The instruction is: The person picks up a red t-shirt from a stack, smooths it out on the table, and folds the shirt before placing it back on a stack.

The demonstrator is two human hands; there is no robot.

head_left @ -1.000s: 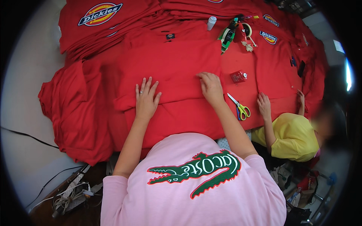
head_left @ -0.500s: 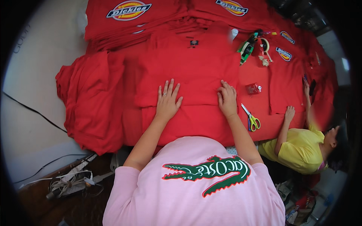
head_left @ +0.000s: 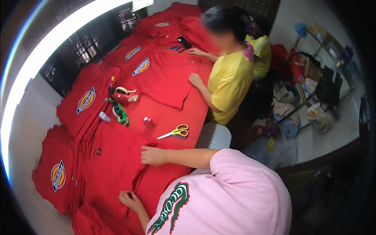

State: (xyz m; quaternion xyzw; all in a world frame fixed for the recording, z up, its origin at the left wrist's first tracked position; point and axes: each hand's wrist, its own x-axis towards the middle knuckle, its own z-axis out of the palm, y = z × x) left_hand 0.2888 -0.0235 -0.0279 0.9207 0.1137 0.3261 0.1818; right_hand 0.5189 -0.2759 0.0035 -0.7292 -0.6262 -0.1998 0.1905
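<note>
A red T-shirt [head_left: 113,168] lies spread on the table before me, its collar label pointing away. My right hand [head_left: 154,156] is closed on the hem edge of this shirt, and the cloth rises in a fold beside the fingers. Farther left along the same edge, my left hand [head_left: 131,201] has its fingers bent over the cloth, pinching it. Between the two hands the edge stands a little off the red fabric below. Just beyond my right hand lie scissors [head_left: 174,132] with yellow handles and a small red box [head_left: 148,122].
Green and red tape dispensers [head_left: 120,113] and a white tube [head_left: 104,116] stand past the shirt. Stacked red shirts [head_left: 58,168] with round logos lie along the far side. A co-worker [head_left: 231,82] in yellow handles another shirt [head_left: 168,78]; a second person [head_left: 259,55] is behind. A white stool [head_left: 214,136] stands beside the table.
My view has swung to the right. Both hands lay on the shirt before; now they hold its near edge, which has lifted slightly.
</note>
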